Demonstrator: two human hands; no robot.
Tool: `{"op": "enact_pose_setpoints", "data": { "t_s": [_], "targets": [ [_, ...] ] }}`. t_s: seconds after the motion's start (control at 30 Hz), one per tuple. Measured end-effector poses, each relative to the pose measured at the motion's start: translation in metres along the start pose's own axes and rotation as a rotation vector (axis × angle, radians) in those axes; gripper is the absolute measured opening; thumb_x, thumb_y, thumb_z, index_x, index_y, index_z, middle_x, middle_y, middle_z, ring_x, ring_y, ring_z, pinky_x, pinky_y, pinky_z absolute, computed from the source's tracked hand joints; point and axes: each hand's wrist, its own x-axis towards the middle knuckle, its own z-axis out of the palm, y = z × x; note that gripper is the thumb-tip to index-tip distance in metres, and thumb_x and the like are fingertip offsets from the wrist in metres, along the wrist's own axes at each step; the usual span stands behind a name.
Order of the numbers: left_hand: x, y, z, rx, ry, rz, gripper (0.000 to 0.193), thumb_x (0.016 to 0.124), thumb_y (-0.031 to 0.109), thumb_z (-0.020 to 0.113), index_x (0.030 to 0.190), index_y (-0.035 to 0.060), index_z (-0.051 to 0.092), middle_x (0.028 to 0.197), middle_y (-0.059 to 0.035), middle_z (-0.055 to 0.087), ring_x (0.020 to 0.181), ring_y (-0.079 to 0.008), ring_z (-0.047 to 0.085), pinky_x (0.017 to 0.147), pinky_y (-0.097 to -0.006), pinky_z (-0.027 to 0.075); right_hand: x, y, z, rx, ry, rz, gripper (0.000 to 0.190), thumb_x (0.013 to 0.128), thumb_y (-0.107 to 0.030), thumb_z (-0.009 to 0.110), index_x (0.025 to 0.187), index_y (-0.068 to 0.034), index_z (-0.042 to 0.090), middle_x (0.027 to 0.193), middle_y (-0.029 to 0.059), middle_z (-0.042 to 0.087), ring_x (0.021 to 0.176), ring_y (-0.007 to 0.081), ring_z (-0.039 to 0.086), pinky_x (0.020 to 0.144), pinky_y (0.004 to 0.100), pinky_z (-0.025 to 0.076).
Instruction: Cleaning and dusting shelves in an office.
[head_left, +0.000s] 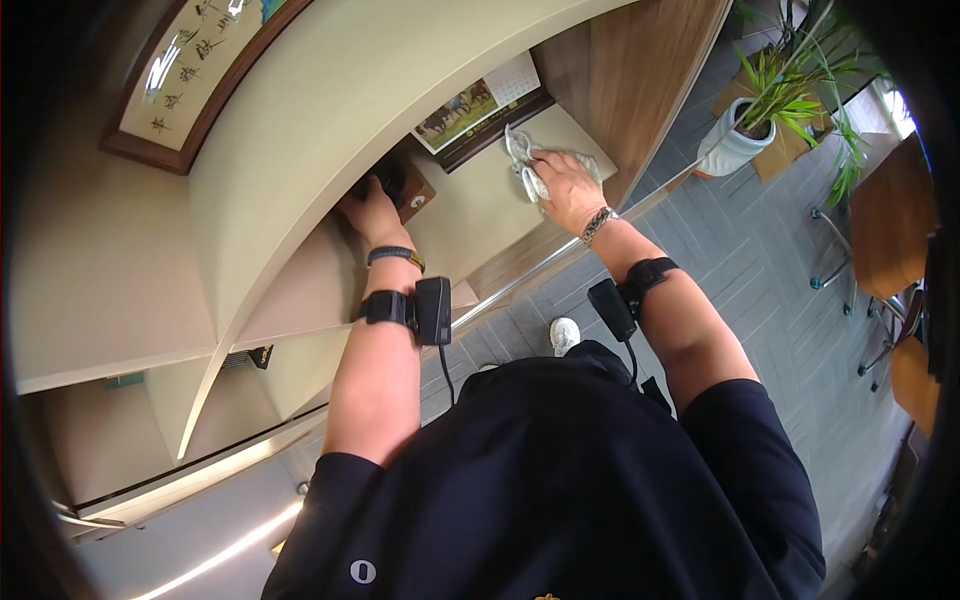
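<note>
A crumpled whitish cloth (523, 154) lies under my right hand (568, 184), which presses it onto the cream shelf board (480, 217). My left hand (375, 214) reaches into the shelf compartment at a dark object (388, 176), beside a small brown wooden box (417, 196) with a round white mark. Shadow hides part of its fingers, so its hold is unclear. Behind the cloth stands a desk calendar (480, 109) with a picture of horses and a dark base.
A curved cream shelf edge (300, 202) arches over my left hand. At upper left is a framed calligraphy piece (187, 82). A wood panel (637, 67) bounds the compartment at right. Beyond it are a potted plant (735, 142) and a wheeled chair (892, 217).
</note>
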Motion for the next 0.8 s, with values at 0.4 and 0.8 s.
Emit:
{"op": "enact_pose_setpoints", "data": {
  "t_s": [0.4, 0.8],
  "targets": [
    [0.063, -0.040, 0.014, 0.370, -0.082, 0.410, 0.037, 0.094, 0.020, 0.061, 0.113, -0.0104, 0.068, 0.117, -0.0265, 0.070, 0.108, -0.0410, 0.067, 0.092, -0.0454, 0.052, -0.002, -0.003, -0.003, 0.007, 0.005, 0.022, 0.059, 0.072, -0.008, 0.075, 0.129, -0.010, 0.059, 0.141, 0.0068, 0.054, 0.132, 0.0290, 0.048, 0.113, 0.0417, 0.039],
    [0.072, -0.082, 0.008, 0.419, -0.095, 0.480, 0.053, 0.080, 0.004, 0.080, 0.122, -0.0015, 0.050, 0.119, -0.0151, 0.057, 0.108, -0.0276, 0.056, 0.098, -0.0405, 0.046, 0.003, -0.008, -0.002, 0.042, 0.004, -0.010, 0.059, 0.072, -0.007, 0.075, 0.129, -0.008, 0.059, 0.142, 0.0094, 0.053, 0.133, 0.0317, 0.047, 0.113, 0.0426, 0.039]
  ]
}}
